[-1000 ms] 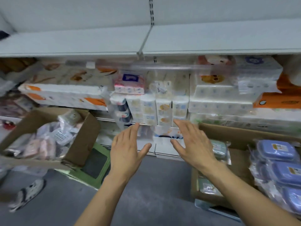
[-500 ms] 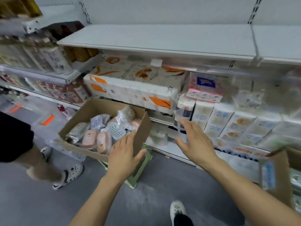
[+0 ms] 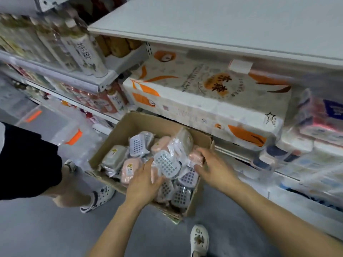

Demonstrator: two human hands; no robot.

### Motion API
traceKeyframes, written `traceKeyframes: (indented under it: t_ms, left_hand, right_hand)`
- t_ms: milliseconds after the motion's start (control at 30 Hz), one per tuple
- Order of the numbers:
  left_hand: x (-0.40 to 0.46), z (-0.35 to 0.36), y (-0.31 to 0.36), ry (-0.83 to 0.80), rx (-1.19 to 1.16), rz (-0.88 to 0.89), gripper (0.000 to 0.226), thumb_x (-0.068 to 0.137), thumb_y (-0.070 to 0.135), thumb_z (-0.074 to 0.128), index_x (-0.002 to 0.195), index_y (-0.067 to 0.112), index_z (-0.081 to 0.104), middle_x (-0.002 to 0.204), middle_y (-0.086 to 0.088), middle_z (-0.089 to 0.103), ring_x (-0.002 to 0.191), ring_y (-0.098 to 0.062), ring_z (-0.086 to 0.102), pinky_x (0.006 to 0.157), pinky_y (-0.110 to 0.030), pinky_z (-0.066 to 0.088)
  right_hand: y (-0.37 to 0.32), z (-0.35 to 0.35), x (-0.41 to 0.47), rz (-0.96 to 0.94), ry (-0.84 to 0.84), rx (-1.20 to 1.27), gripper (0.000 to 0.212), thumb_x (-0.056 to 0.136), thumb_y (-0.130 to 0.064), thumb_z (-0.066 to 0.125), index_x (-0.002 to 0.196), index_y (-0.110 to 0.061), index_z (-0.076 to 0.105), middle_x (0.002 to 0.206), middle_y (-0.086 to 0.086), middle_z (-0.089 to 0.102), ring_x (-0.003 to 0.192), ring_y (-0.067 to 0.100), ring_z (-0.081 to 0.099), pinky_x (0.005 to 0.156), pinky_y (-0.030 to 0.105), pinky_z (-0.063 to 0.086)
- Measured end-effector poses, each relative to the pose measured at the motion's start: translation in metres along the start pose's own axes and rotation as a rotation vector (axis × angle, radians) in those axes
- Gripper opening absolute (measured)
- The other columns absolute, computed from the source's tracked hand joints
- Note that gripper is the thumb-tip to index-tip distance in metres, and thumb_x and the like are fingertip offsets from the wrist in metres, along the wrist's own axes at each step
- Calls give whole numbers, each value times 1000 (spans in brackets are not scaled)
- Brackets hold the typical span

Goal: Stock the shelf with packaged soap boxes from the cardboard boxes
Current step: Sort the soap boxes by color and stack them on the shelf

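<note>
Box: an open brown cardboard box (image 3: 130,127) is being kept below the shelf, above the grey floor (image 3: 46,234).
Soap boxes: small pink, grey and white plastic soap boxes in clear wrappers (image 3: 167,164) are lying heaped inside it, none on the shelf yet.
Left hand (image 3: 143,184): it is being laid flat on the pile, fingers loose, and nothing is being held.
Right hand (image 3: 213,167): its fingers are being bent over a pink packet at the box's right side; whether the packet is really caught cannot be told.
Shelf: the white metal shelf (image 3: 213,25) above the big white and orange paper pack (image 3: 204,97) is being left bare.
Risk: the wrappers look slippery, so a packet could be dropped; the box could be tipped by pressing on its near edge.
Change: half a second ago both hands were being held outside the box; now they are being put inside it.
</note>
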State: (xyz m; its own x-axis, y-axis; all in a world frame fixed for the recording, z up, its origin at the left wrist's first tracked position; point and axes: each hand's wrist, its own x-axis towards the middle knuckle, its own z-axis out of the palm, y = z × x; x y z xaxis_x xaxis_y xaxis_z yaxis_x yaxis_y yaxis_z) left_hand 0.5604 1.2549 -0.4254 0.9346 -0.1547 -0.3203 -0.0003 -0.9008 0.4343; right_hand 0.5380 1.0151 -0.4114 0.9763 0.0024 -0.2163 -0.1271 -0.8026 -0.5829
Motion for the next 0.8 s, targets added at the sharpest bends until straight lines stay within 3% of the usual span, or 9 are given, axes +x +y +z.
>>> traceKeyframes:
  t_ms: [100, 333, 533, 667, 800]
  left_hand:
    - [39, -6, -27, -63, -39, -68, 75, 92, 50, 57, 152, 17, 28, 154, -6, 37, 142, -25, 33, 113, -38, 31]
    - [115, -10, -71, -145, -87, -162, 66, 94, 43, 59, 149, 17, 33, 148, -10, 43, 134, -28, 42, 106, -35, 35]
    - [194, 1, -108, -167, -64, -139, 73, 88, 46, 63, 146, 11, 36, 143, -18, 43, 131, -38, 44, 107, -47, 38]
    - [240, 15, -125, -211, 86, -131, 83, 93, 38, 61, 153, 5, 15, 157, -23, 19, 141, -43, 23, 114, -45, 24]
    - [277, 35, -140, -333, 180, -190, 111, 85, 66, 57, 155, 5, -4, 161, -24, -5, 148, -42, 0, 118, -49, 11]
  right_hand:
    - [-12, 27, 34, 15, -121, -16, 53, 96, -37, 51, 145, -27, 34, 147, 0, 41, 129, 20, 45, 93, 31, 42]
    - [-23, 92, 78, 96, -314, -34, 53, 96, -34, 50, 146, -24, 34, 143, 0, 40, 129, 17, 39, 100, 35, 40]
    - [-29, 144, 104, 200, -278, -114, 77, 93, -34, 59, 153, -26, 11, 159, 0, 12, 145, 20, 17, 112, 39, 34]
    - [-29, 184, 119, 335, -209, -185, 95, 88, -49, 61, 153, -29, -5, 161, 3, -9, 149, 29, 2, 113, 45, 29]
    - [-27, 216, 126, 409, -153, -282, 108, 84, -49, 67, 151, -31, -16, 160, 10, -9, 147, 36, 5, 113, 49, 29]
